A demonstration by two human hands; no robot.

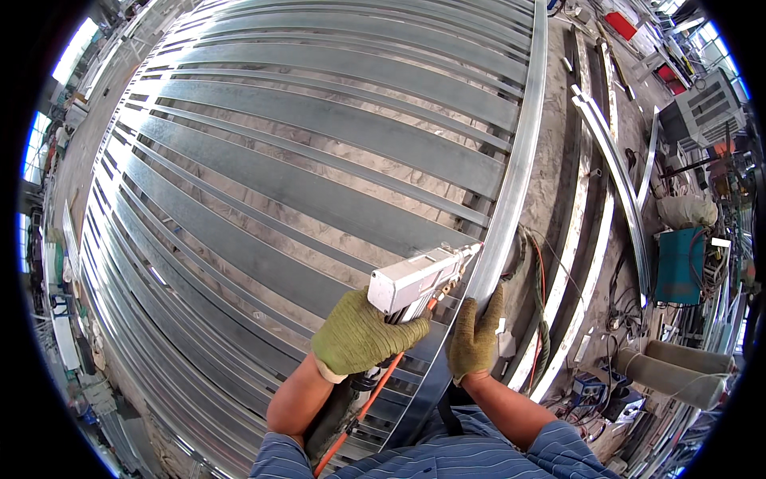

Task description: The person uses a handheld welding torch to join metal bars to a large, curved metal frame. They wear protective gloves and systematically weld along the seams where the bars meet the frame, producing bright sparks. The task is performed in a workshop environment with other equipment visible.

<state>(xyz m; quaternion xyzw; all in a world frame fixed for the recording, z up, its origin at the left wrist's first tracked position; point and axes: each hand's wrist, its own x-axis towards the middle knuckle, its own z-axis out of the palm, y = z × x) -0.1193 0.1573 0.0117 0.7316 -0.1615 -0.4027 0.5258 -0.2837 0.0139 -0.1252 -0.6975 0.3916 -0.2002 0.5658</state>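
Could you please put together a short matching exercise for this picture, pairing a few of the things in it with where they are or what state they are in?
Things:
1. left hand
2. right hand
3. welding gun
4. teal machine box

Places or states:
A. standing on the floor at the right, among cables
B. resting on the long metal rail
C. gripping the handle of the white tool
D. tip pointed at the rail, orange hose trailing below

Pairs: 1-C, 2-B, 3-D, 4-A
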